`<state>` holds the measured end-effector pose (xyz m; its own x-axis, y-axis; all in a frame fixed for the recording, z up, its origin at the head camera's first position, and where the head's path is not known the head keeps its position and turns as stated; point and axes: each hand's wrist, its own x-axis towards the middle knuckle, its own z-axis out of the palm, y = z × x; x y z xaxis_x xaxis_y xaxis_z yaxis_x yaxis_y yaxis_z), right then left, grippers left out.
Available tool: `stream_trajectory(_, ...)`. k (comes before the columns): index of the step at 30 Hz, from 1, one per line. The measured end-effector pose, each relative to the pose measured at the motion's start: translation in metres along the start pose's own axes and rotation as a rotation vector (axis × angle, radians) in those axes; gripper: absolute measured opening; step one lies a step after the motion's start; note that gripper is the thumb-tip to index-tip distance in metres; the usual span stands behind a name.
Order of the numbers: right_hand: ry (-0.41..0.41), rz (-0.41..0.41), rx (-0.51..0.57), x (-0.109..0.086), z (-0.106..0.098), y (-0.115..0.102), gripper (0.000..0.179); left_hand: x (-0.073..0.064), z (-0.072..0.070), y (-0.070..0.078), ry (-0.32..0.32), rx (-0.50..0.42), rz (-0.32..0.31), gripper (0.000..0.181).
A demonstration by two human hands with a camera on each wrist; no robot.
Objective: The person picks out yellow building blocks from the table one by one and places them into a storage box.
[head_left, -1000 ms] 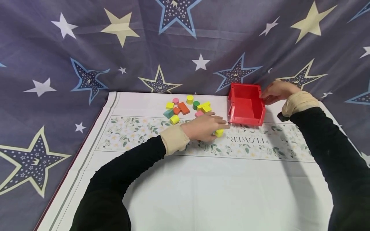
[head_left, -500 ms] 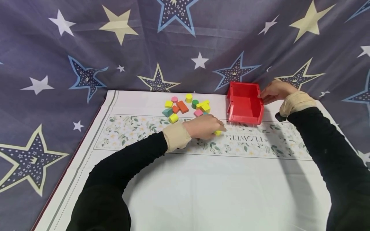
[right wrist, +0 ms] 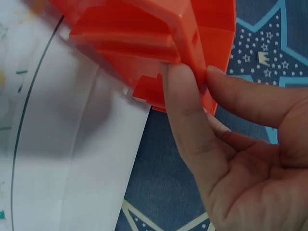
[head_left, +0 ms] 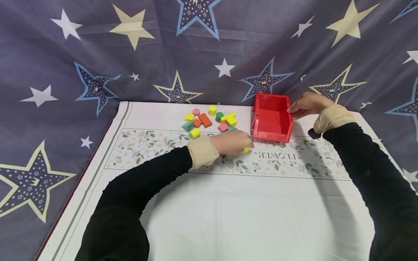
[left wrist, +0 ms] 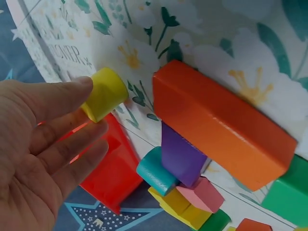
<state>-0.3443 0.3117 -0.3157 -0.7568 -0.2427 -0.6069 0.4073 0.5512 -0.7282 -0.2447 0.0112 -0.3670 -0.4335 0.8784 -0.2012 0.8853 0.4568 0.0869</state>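
My left hand point(head_left: 233, 142) pinches a small yellow cylinder block point(left wrist: 107, 91) between thumb and fingers, just above or on the flowered strip of the cloth. In the left wrist view, a long orange block point(left wrist: 224, 127), a purple block point(left wrist: 183, 153) and a teal cylinder point(left wrist: 157, 171) lie close by; the head view mostly hides these behind the hand. On the right, my right hand point(head_left: 308, 105) grips the side wall of a red plastic bin point(head_left: 274, 123), thumb and fingers on either side of the rim. The bin's visible inside holds nothing.
Several coloured blocks lie loosely grouped left of the bin, among them an orange block point(head_left: 205, 120), a green cylinder point(head_left: 219, 116) and a yellow cylinder point(head_left: 195, 133). A star-patterned curtain point(head_left: 196, 54) rises behind the white cloth point(head_left: 261, 214).
My left fingers have drawn in around the yellow cylinder, having been spread over it before. The red bin has shifted slightly left, with my right hand still on its wall.
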Motion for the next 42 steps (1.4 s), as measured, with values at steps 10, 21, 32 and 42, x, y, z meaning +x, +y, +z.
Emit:
stream_trajectory(10, -0.007, 0.02, -0.014, 0.001, 0.018, -0.006, 0.018, 0.004, 0.001, 0.005, 0.021, 0.042, 0.031, 0.029)
stream_trajectory(21, 0.046, 0.029, -0.023, 0.002, 0.024, -0.002, 0.012, 0.005, -0.003, 0.012, -0.057, -0.02, 0.008, 0.027)
stream_trajectory(32, 0.11, 0.046, -0.053, -0.001, 0.03, -0.003, 0.007, -0.006, -0.054, 0.021, 0.011, 0.024, -0.018, 0.023)
stream_trajectory(42, 0.176, 0.047, -0.041, 0.0, 0.033, -0.012, 0.008, -0.002, -0.118, -0.002, 0.128, -0.014, -0.027, 0.012)
